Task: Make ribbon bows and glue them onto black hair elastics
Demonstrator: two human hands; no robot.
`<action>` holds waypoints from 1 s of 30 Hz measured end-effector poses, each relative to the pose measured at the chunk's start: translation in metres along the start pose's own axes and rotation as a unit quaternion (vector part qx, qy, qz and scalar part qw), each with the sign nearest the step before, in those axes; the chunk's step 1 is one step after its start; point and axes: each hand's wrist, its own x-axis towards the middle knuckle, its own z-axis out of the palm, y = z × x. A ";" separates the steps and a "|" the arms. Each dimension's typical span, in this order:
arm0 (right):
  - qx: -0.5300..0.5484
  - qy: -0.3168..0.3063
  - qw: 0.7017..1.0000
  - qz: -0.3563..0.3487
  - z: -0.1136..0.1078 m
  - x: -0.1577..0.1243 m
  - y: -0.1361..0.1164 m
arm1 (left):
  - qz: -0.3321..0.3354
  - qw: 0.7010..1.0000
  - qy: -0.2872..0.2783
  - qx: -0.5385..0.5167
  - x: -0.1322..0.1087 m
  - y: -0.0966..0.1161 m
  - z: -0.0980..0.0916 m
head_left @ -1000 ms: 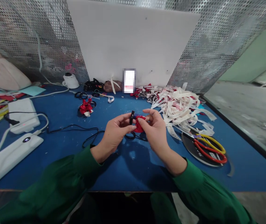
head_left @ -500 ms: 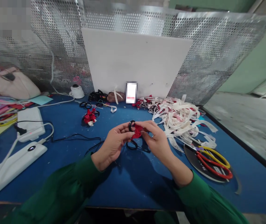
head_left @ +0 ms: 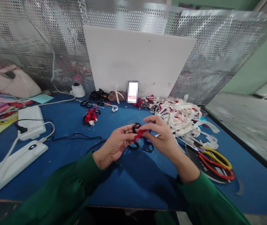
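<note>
Above the middle of the blue table, my left hand (head_left: 114, 142) pinches a red ribbon bow (head_left: 138, 135) and a black hair tie (head_left: 134, 128) between thumb and fingers. From the other side, my right hand (head_left: 165, 139) grips the bow's right part with thumb and fingertips, its upper finger raised. The fingers partly cover the bow, so its full shape is hidden. Black elastic loops (head_left: 133, 146) show just below the hands. Farther back on the left lies another red bow (head_left: 91, 115) on a black hair tie.
White and red ribbon scraps (head_left: 182, 115) are heaped at the back right. Red-and-yellow-handled scissors (head_left: 215, 165) rest on a dark round disc (head_left: 194, 159). A white power strip (head_left: 13, 165) and cables lie left. A phone (head_left: 132, 92) leans on the white board (head_left: 138, 59).
My right hand has shifted slightly right and lifted its upper finger. The red bow now looks flatter and stretched between both hands. My left hand keeps its pinch.
</note>
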 end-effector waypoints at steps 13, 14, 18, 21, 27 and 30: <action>0.090 -0.043 0.995 0.010 -0.002 0.002 0.003 | -0.041 0.998 -0.033 -0.032 0.001 -0.001 -0.003; 0.092 -0.046 0.995 0.013 -0.002 0.002 0.003 | -0.042 0.998 -0.034 -0.035 0.001 -0.001 -0.004; 0.105 -0.050 0.993 0.033 -0.003 0.002 0.001 | -0.047 0.998 -0.040 -0.031 0.001 -0.001 -0.004; 0.119 -0.055 0.990 0.044 -0.003 0.002 0.000 | -0.045 0.998 -0.040 -0.028 0.001 -0.002 -0.005; 0.140 -0.064 0.987 0.055 -0.004 0.003 0.003 | -0.052 0.997 -0.043 -0.035 0.001 -0.001 -0.005; 0.148 -0.056 0.986 0.055 -0.003 0.003 0.003 | -0.058 0.997 -0.035 -0.037 0.000 0.000 -0.003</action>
